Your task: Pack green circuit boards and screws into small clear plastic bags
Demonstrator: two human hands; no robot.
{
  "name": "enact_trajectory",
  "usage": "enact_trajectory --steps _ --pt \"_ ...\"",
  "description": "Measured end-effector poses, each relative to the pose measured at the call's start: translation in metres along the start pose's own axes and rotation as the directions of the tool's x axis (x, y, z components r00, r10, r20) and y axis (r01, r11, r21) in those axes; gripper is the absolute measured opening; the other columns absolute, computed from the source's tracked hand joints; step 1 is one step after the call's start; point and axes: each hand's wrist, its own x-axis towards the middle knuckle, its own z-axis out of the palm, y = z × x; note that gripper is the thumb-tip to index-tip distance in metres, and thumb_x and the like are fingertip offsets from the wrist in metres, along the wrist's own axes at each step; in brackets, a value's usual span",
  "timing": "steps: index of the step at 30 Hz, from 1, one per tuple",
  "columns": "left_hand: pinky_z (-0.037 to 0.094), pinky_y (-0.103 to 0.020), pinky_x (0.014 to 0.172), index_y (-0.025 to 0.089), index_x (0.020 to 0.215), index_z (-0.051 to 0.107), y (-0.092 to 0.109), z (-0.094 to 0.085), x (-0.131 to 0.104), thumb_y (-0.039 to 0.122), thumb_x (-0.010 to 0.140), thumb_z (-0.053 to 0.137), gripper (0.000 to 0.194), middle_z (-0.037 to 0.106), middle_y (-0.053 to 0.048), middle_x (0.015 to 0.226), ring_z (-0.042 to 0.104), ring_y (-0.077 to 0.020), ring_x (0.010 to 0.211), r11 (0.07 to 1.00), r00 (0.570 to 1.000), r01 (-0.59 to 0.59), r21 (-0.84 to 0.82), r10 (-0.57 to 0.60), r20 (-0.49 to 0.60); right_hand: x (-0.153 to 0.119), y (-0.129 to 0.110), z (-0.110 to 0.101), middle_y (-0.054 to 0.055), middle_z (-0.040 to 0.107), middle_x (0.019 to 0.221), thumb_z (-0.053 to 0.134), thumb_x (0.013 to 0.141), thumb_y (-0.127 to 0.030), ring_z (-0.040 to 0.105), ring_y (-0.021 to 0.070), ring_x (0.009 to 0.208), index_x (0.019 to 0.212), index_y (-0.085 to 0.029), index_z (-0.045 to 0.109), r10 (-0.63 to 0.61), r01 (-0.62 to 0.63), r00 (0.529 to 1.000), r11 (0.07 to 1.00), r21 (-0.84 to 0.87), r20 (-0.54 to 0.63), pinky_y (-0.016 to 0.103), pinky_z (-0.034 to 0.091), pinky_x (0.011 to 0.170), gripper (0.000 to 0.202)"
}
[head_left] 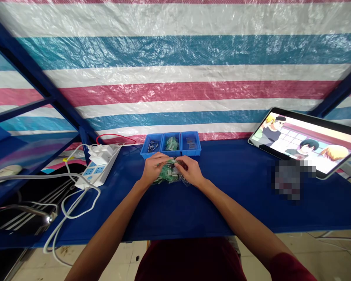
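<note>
Both of my hands meet over a pile of small green and clear plastic packets (170, 174) on the blue table. My left hand (154, 168) is on the pile's left side, its fingers closed at the top of the packets. From the right, my right hand (190, 170) has thumb and fingers pinched together close to the left fingertips. What lies between the fingers is too small to name. Just beyond are three joined blue bins: the left bin (145, 153) holds thin metal pieces, the middle bin (171, 152) green packets, the right bin (194, 151) small clear packets.
A white power strip (103, 171) with plugs and looping white cables (67, 210) lies at the left. On the right a tablet (304, 142) leans at the back, beside a blurred patch. A striped sheet (193, 91) hangs behind the blue table (175, 218).
</note>
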Motion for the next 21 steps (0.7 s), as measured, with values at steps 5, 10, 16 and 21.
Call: enact_trajectory --steps 5,10,16,21 --pt "0.050 -0.027 0.069 0.016 0.078 0.071 0.0051 -0.0007 -0.0007 0.031 0.081 0.064 0.017 0.069 -0.005 0.075 0.061 -0.0151 0.068 0.991 0.991 0.129 0.026 -0.128 -0.035 0.0004 0.0005 -0.0002 0.006 0.065 0.079 0.046 0.093 -0.038 0.057 0.0150 0.068 0.094 -0.017 0.066 -0.017 0.016 0.998 1.000 -0.015 -0.057 0.026 0.046 0.066 0.029" --pt "0.049 -0.025 0.070 0.016 0.092 0.068 0.0092 -0.0008 0.0003 0.041 0.077 0.067 0.029 0.070 -0.006 0.088 0.063 -0.0172 0.076 0.945 0.943 0.327 -0.030 -0.324 0.070 0.0001 0.0015 0.0021 0.005 0.068 0.077 0.050 0.090 -0.036 0.061 0.0157 0.065 0.088 -0.018 0.068 0.051 -0.043 0.991 0.997 0.071 -0.122 0.026 0.047 0.064 0.026" --pt "0.043 -0.023 0.059 0.013 0.073 0.067 0.0079 0.0001 -0.0002 0.046 0.077 0.065 0.033 0.063 -0.001 0.065 0.056 -0.0145 0.062 0.920 0.902 0.391 0.030 -0.389 0.184 0.0004 -0.0016 0.0012 0.000 0.063 0.058 0.056 0.086 -0.036 0.057 0.0135 0.051 0.072 -0.019 0.069 0.174 -0.146 0.977 0.967 0.207 -0.121 0.024 0.044 0.054 0.026" --pt "0.043 -0.022 0.057 0.013 0.073 0.065 0.0065 -0.0001 0.0012 0.044 0.079 0.061 0.032 0.063 -0.001 0.065 0.056 -0.0140 0.061 0.894 0.880 0.442 -0.072 -0.417 0.225 0.0021 -0.0035 -0.0019 0.000 0.060 0.055 0.057 0.084 -0.041 0.053 0.0121 0.048 0.063 -0.018 0.065 0.202 -0.179 0.976 0.956 0.231 -0.083 0.024 0.042 0.053 0.032"
